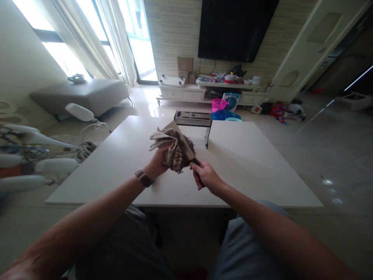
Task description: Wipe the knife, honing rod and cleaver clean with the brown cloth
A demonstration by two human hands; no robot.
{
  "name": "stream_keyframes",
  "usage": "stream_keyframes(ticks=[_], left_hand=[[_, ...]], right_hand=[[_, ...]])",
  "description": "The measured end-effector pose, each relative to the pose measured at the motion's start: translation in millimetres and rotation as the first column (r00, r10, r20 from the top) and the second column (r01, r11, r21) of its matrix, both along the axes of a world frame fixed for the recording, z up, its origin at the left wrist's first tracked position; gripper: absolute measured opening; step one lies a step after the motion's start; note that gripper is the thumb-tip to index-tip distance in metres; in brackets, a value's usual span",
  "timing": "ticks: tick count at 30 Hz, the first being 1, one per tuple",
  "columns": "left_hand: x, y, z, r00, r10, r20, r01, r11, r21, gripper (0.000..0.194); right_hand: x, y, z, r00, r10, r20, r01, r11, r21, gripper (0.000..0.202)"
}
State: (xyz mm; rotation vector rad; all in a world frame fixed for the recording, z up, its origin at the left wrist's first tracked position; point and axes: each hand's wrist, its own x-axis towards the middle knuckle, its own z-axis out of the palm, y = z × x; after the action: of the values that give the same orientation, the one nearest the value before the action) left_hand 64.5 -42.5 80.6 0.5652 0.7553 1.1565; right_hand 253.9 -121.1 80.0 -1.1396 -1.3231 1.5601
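My right hand [206, 175] is closed round the dark handle of a cleaver [184, 140], whose broad blade points up and to the left above the table. A bunched brown and beige cloth [175, 153] is gripped in my left hand [159, 161] and lies against the blade, covering part of it. Some of the cloth shows on the far side of the blade too. Just behind the cleaver stands a knife rack [194, 118] with a slotted dark top and a clear front panel.
The white table [247, 167] spans the space before me. White chair-like pieces and cables [56, 165] lie to the left. Beyond are a grey bench [84, 97], a low cabinet [186, 94], a pink basket [218, 105] and a wall television [233, 29].
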Motion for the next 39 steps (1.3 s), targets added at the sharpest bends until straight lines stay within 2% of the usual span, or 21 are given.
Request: stream_keyframes(ticks=[4, 13, 18, 23, 27, 34, 39], left_hand=[[4, 1, -0.8, 1.000, -0.018, -0.021, 0.018, 1.000, -0.003, 0.014], [-18, 15, 10.6, 0.991, 0.109, 0.082, -0.120, 0.983, 0.137, 0.008], [-16, 12, 5.0, 0.993, 0.095, 0.066, -0.101, 0.990, 0.096, 0.014], [4, -2, -1.2, 1.000, -0.005, -0.012, 0.005, 1.000, 0.003, 0.015], [13, -7, -0.4, 0.999, -0.002, -0.032, 0.002, 1.000, -0.010, 0.017], [-2, 4, 8.0, 0.998, 0.054, -0.010, -0.053, 0.996, 0.074, 0.013], [-7, 2, 10.8, 0.995, 0.097, -0.031, -0.095, 0.992, 0.083, 0.016]], right_hand=[[1, 2, 0.2, 1.000, 0.001, 0.013, -0.001, 1.000, 0.004, 0.029], [4, 1, 11.0, 1.000, 0.026, 0.004, -0.026, 0.999, 0.047, 0.027], [2, -2, 9.8, 1.000, -0.001, -0.015, 0.001, 1.000, 0.024, 0.029], [2, 0, 7.1, 0.999, -0.040, -0.025, 0.040, 0.999, -0.007, 0.032], [4, 1, 9.4, 0.998, -0.044, -0.038, 0.043, 0.999, -0.026, 0.033], [6, 1, 19.5, 0.999, -0.030, -0.022, 0.031, 0.999, 0.029, 0.031], [10, -2, 21.9, 0.999, -0.032, -0.019, 0.033, 0.998, 0.045, 0.030]])
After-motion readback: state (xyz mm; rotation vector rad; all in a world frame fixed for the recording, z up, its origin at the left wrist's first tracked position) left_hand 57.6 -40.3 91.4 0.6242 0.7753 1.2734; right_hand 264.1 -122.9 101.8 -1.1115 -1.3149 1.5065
